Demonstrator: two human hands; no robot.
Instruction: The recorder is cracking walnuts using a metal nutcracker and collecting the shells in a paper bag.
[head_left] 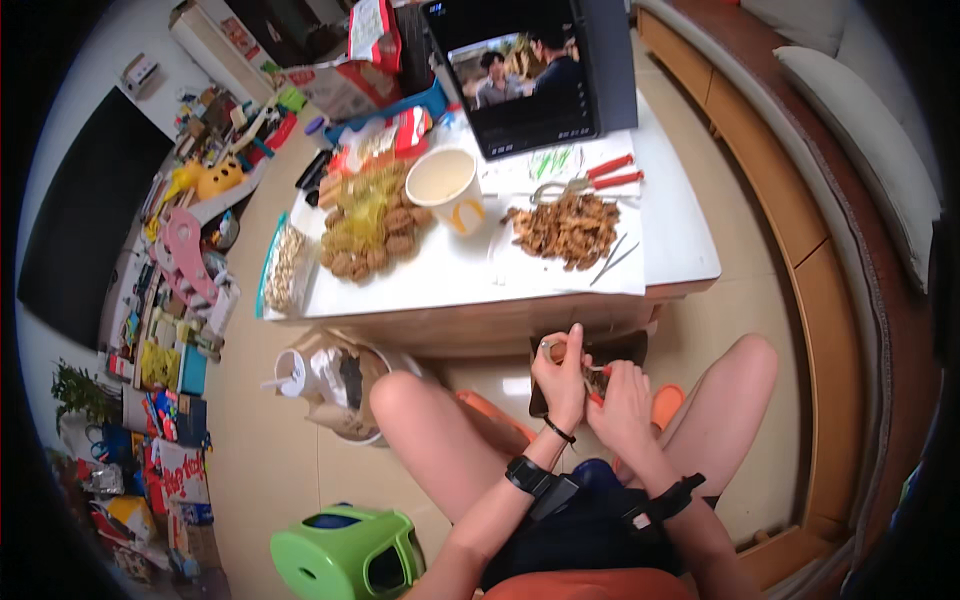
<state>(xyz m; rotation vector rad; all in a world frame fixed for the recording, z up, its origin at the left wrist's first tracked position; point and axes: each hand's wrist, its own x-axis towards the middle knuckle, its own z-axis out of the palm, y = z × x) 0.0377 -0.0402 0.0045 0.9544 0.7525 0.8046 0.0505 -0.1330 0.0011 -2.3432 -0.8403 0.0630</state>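
Note:
Between my knees, past the table's near edge, both hands are close together. My left hand (562, 378) is closed, thumb pointing up, around a small brown rounded piece (557, 352) that looks like a walnut. The fingers of my right hand (622, 398) wrap around a red-handled tool (596, 397); its metal end points toward my left hand, and its exact kind is partly hidden. Below them is a dark open box (537, 384). On the table, a pile of brown walnut pieces (566, 230) lies on white paper, with thin tweezers (614, 259) beside it.
Whole walnuts in yellow netting (370, 232), a white paper cup (444, 186), red-handled pliers (600, 181) and a tablet playing video (520, 75) occupy the white table (685, 240). A lined bin (350, 390) stands left of my knee, a green stool (335, 560) nearer.

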